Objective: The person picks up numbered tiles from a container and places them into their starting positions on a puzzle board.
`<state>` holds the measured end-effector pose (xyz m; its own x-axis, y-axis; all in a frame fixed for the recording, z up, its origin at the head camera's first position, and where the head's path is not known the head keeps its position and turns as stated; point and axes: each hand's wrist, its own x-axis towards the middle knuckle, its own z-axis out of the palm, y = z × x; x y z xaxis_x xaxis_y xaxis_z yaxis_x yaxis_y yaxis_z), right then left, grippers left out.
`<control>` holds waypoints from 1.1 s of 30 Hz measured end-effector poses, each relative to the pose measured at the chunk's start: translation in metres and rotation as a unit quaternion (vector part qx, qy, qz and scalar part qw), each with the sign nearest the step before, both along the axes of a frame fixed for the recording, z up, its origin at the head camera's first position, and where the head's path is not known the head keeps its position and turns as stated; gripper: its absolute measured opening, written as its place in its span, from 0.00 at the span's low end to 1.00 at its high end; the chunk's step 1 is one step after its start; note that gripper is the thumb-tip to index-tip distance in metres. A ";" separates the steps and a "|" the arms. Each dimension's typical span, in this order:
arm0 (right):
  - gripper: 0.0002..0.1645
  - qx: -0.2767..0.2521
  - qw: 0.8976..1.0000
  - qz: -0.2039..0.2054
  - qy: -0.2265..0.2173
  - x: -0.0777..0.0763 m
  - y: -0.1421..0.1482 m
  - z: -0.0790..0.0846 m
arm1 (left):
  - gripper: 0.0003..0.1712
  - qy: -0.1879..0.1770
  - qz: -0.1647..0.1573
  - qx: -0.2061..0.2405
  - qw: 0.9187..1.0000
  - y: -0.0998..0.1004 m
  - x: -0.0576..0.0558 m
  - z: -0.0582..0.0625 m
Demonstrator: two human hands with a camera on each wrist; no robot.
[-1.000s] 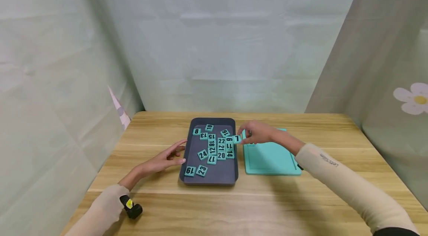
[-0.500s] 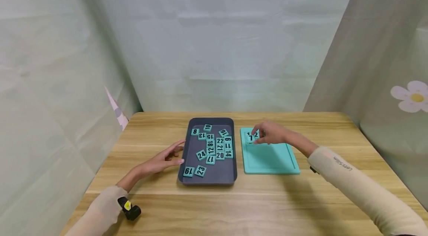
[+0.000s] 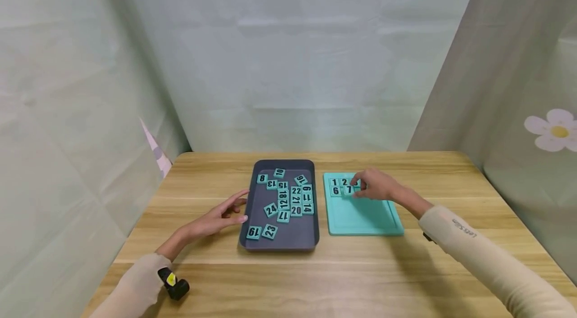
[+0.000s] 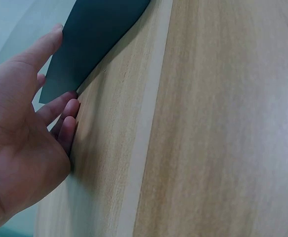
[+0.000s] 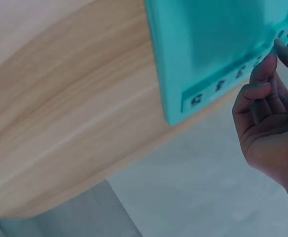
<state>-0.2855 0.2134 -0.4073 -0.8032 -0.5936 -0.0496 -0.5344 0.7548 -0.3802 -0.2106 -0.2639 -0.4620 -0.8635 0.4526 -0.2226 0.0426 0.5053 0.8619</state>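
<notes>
My right hand (image 3: 377, 186) pinches the square number tile 7 (image 3: 348, 190) between thumb and index finger over the teal puzzle board (image 3: 360, 218). That tile sits slightly tilted, just right of tile 6 (image 3: 335, 191) and below tile 2 (image 3: 344, 182). Tile 1 (image 3: 334, 182) fills the board's top left corner, and my fingers partly cover tile 3. In the right wrist view a row of tiles runs along the board's edge. With fingers spread, my left hand (image 3: 221, 217) touches the left side of the dark grey tray (image 3: 297, 240).
Inside the tray lie several loose number tiles, among them tile 24 (image 3: 271, 209), tile 23 (image 3: 270, 231) and tile 8 (image 3: 262, 178). Both tray and board lie on a wooden table (image 3: 288, 283). Cloth curtains (image 3: 288, 57) hang behind and at the sides.
My right hand has carried tile 7 from above the tray's right edge to the board, then right to a spot beside tile 6. The left hand has stayed at the tray.
</notes>
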 end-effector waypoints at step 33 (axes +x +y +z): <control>0.17 -0.037 0.998 -0.039 0.033 -0.001 0.007 -0.031 | 0.42 -0.005 0.008 -0.004 1.000 0.001 0.000 -0.001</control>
<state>-0.2865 0.2200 -0.4379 -0.8472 -0.5293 0.0461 -0.5006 0.7663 -0.4026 -0.2102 -0.2632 -0.4631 -0.8686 0.4364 -0.2347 0.0257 0.5126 0.8582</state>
